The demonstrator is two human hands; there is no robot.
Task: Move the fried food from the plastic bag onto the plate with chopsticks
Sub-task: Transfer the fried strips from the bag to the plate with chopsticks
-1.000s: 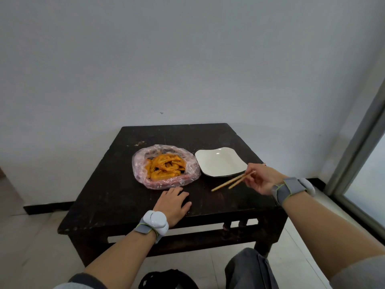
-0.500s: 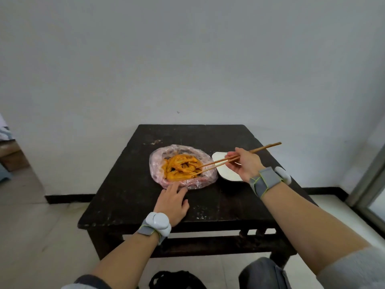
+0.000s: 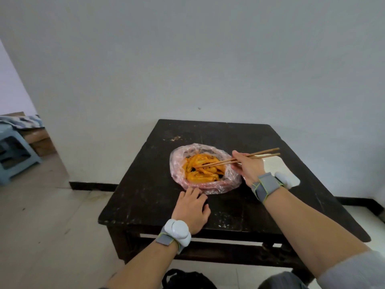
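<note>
Wooden chopsticks pinched by right hand, tips now in fried food inside plastic bag | plate at bag's 3 o'clock | left hand still flat on worktop, 6 o'clock

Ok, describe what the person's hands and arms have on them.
Both hands are bare, no gloves. The left hand has a grey wrist strap edged in yellow-green, with a white rounded pod on it; the right hand wears a matching strap and pod. A light grey sleeve starts near the right elbow.
</note>
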